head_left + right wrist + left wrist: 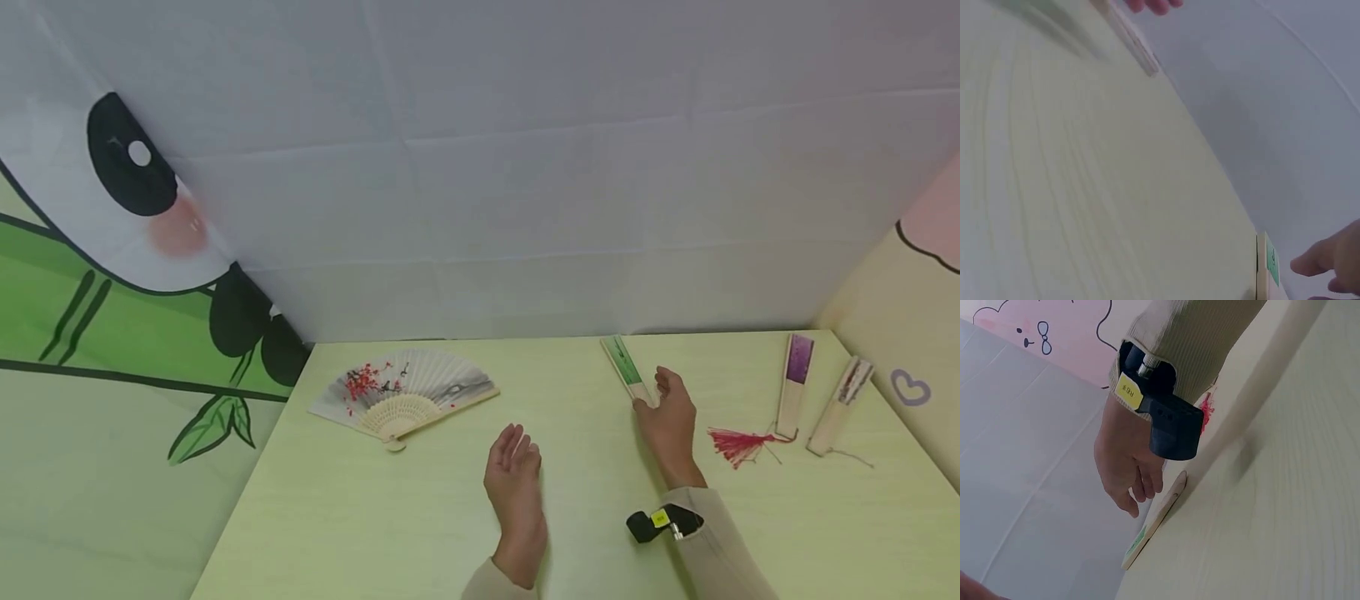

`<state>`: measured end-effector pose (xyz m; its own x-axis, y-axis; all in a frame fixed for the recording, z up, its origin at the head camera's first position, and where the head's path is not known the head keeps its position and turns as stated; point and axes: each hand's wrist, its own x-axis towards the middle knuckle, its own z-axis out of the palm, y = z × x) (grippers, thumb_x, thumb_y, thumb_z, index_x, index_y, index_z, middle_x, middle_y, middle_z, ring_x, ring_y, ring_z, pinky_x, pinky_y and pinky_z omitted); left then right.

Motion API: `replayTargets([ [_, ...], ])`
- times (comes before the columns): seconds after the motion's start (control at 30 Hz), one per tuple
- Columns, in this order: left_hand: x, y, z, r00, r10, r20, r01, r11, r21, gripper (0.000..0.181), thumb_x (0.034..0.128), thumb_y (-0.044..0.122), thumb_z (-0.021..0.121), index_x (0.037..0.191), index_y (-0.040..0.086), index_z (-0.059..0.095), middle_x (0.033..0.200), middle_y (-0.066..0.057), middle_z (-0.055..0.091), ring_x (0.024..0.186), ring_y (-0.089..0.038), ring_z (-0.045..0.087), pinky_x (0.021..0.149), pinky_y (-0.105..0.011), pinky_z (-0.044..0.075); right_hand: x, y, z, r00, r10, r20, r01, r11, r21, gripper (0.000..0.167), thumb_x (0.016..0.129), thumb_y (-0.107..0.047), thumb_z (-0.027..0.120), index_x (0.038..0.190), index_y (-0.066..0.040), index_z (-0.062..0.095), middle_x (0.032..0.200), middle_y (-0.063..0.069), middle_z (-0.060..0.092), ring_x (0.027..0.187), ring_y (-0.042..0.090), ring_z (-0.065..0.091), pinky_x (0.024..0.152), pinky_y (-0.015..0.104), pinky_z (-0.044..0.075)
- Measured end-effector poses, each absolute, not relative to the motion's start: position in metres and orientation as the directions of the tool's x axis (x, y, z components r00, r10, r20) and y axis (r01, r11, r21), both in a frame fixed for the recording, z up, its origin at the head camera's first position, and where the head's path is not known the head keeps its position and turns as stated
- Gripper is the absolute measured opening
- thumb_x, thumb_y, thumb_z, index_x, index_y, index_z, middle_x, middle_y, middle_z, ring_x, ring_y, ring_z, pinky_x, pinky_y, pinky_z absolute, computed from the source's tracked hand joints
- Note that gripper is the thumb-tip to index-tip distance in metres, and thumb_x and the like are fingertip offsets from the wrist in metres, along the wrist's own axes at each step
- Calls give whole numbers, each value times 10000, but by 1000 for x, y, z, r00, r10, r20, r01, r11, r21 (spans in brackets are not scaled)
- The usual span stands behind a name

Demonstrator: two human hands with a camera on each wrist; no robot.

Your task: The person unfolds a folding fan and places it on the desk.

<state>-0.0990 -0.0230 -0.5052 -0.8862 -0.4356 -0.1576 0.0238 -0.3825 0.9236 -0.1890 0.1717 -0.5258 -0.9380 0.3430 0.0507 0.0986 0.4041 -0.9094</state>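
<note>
A folded hand fan with a green band (621, 358) lies slanted near the back of the table. Just in front of it is my right hand (671, 425), thumb and fingers apart. The left wrist view shows this right hand (1125, 456) above the folded fan (1166, 506); in the right wrist view its thumb (1313, 259) is apart from the fan's green band (1272, 259). My left hand (513, 483) holds nothing, its fingers loosely bent, between the folded fan and a spread white fan with red blossoms (427, 379).
At the right lie a folded purple fan (797, 375) with a red tassel (738, 446) and another folded fan (842, 404) with a thin cord. A grey cloth wall (480, 208) stands along the table's back edge. Printed cloth hangs at both sides.
</note>
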Motion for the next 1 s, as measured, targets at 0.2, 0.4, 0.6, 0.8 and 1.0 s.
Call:
replayTargets([
  [0.2,-97,-12,-506,-902,-396,-173,-5,-390,921,460,964,-70,624,1414,-101,533,1465,-288,561,1374,-453,542,977,-216,558,-195,177,-533,-956,291,43,146,596,-790,596,958,-13,652,1496,138,446,1464,376,527,1321,544,542,1085,668,457],
  [0.4,-99,-5,-512,-916,-356,-184,-28,-401,916,442,965,-56,638,1397,-99,551,1432,-259,596,1314,-390,591,928,-211,575,-198,179,-532,-963,263,53,134,641,-756,521,925,49,665,1411,178,528,1280,367,650,1156,511,649,959,634,532],
  [0.6,-101,-2,-514,-933,-301,-197,-61,-408,911,471,963,-43,645,1416,-111,534,1425,-263,597,1189,-278,648,874,-213,584,-197,180,-527,-968,250,-23,178,621,-763,400,914,14,705,1273,177,640,1115,327,712,975,435,691,825,552,565],
  [0.8,-101,-5,-516,-948,-237,-214,-99,-419,903,480,984,-26,653,1434,-113,512,1431,-266,582,1099,-210,654,857,-274,601,-186,179,-523,-967,245,-65,205,604,-770,317,932,-63,718,1180,133,706,1016,265,732,870,346,681,670,354,489],
  [1.0,-106,-9,-520,-957,-188,-221,-131,-398,908,469,982,-10,677,1415,-115,529,1378,-255,596,1077,-228,653,873,-307,619,-164,166,-512,-974,190,-126,205,485,-851,342,918,-97,778,1188,102,716,1010,206,731,834,234,682,644,275,506],
])
